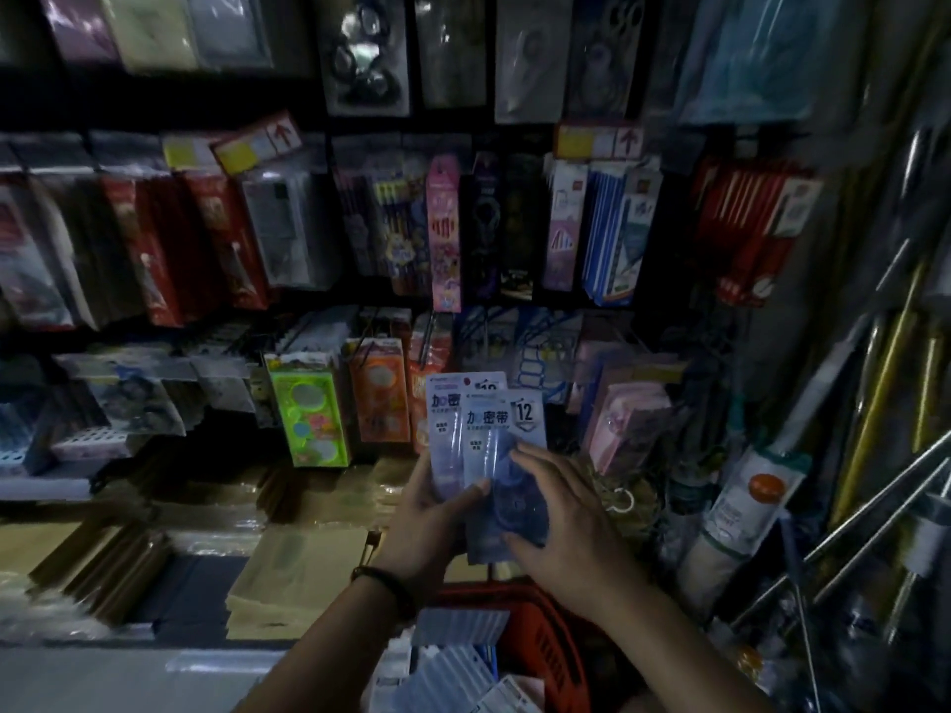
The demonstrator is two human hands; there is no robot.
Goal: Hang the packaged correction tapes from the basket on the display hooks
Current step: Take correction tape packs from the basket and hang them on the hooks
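Two packs (483, 429) just below frame centre, fanned, upright, front one overlapping the back one. Pale blue-white cards with clear blisters. Dark Chinese lettering on top, and a "12" badge at the front card's upper right. A dark bluish tape body shows through the front blister.

My left hand (429, 517) grasps both packs from the left, thumb (481, 488) clamped over the front card, fingers behind. My right hand (566, 517) lies on the front pack's right side, fingers spread over the blister, thumb at its lower edge. I can't tell if it actually grips or only rests there. Dark bracelet (386, 584) on my left wrist.

Red basket (550, 640) at bottom centre, under my forearms, with more of the same cards lying loose inside.

Behind the packs is a dim rack of hanging stationery (442, 223) in rows, filling the upper and middle frame, with yellow and red price tags above some rows. Stacked brown envelopes (303, 563) on the shelf at lower left. Metal rods (875, 532) lean at the right edge. Lighting is poor and the edges are blurred.
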